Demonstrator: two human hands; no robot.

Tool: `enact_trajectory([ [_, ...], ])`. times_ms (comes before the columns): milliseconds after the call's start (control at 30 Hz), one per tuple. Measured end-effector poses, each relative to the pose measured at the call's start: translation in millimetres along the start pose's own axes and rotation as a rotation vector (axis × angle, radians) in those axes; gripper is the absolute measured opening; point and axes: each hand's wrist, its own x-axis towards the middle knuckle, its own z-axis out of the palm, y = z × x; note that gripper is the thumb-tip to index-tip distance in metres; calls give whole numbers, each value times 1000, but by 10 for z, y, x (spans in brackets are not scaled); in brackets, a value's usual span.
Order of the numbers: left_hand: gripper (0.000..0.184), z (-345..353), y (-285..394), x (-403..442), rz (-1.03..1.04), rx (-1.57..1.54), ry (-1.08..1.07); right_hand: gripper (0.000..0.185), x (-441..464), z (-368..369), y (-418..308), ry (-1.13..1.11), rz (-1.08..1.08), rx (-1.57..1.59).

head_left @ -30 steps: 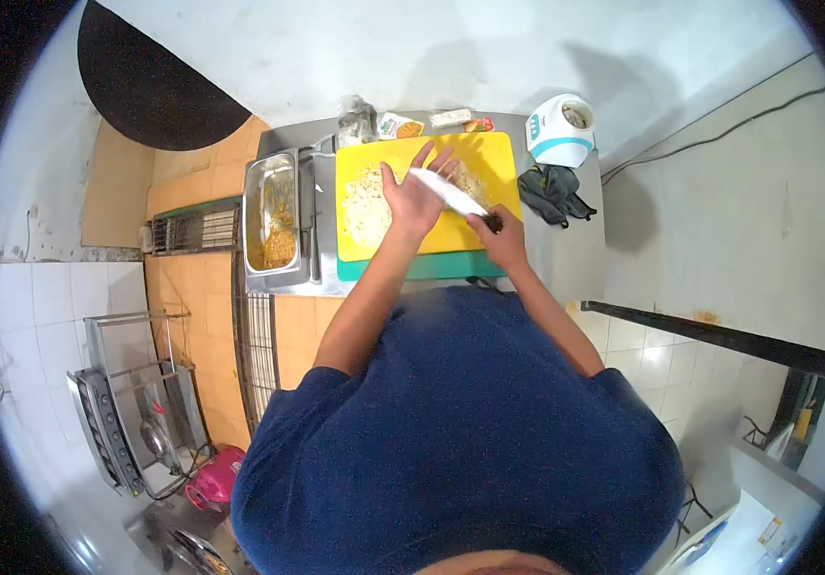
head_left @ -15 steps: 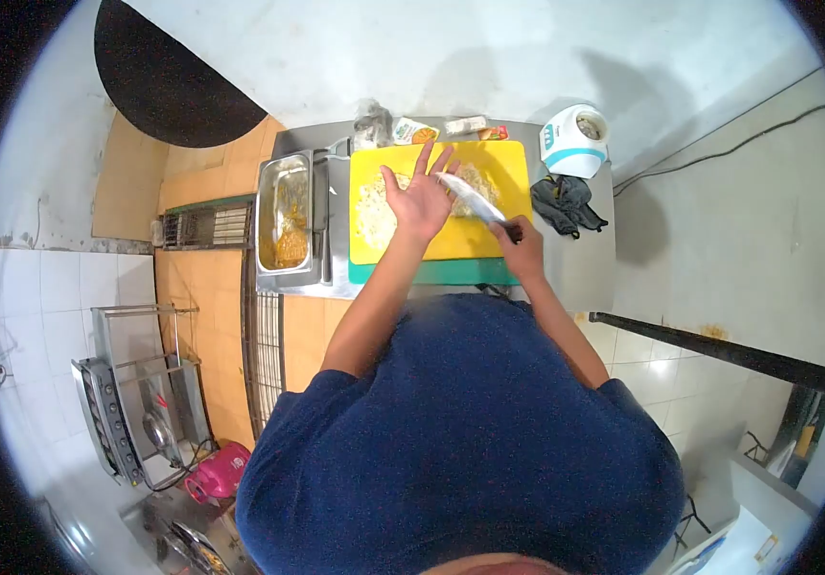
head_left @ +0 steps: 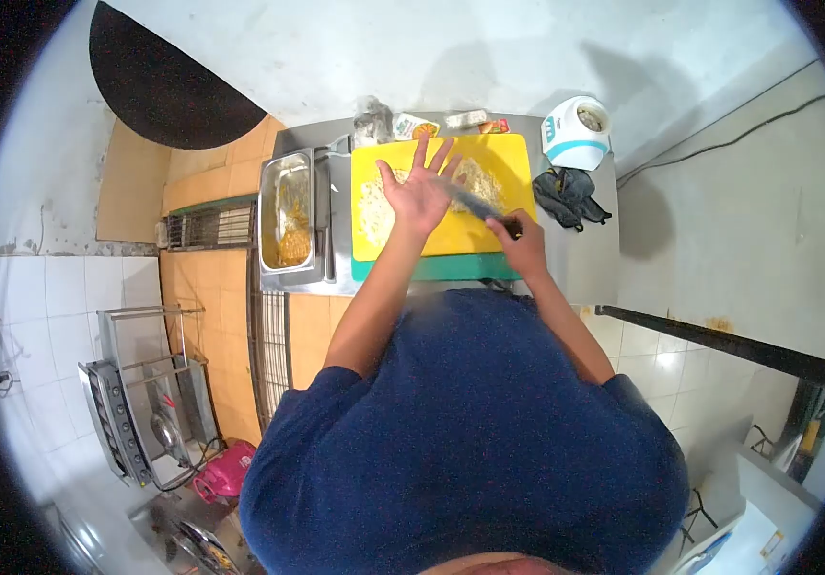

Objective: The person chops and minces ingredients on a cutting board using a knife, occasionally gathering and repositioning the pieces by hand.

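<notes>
My left hand is held palm up over the yellow cutting board, fingers spread. In my right hand is a knife, gripped by its dark handle. Motion blurs the blade, which points up and left; its tip lies at my left palm, and whether it touches cannot be told. One heap of pale chopped food lies on the board left of my left hand, partly behind it. Another heap of the pale bits is on the right, behind the blade. A green board sits beneath the yellow one.
A steel tray with orange-brown food stands at the left of the metal table. Packets and a clear bag line the back. At right are a white-and-blue appliance and a black plastic bag.
The knife blade has swung slightly and is now blurred, its flat less visible. My left hand stays spread in nearly the same place. The whole view has shifted a little.
</notes>
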Motion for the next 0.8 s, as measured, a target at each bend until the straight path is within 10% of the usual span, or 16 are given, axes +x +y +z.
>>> enact_trajectory([
  [233, 91, -134, 147, -94, -9, 194, 208, 33, 144, -431, 343, 70, 308, 252],
  [433, 77, -890, -145, -203, -82, 653, 510, 22, -14, -440, 1422, 108, 169, 50],
  [633, 56, -1134, -506, -318, 355, 1413, 301, 25, -309, -356, 1316, 61, 177, 156],
  [800, 55, -1067, -458, -332, 274, 1732, 216, 24, -330, -430, 1041, -67, 306, 144],
])
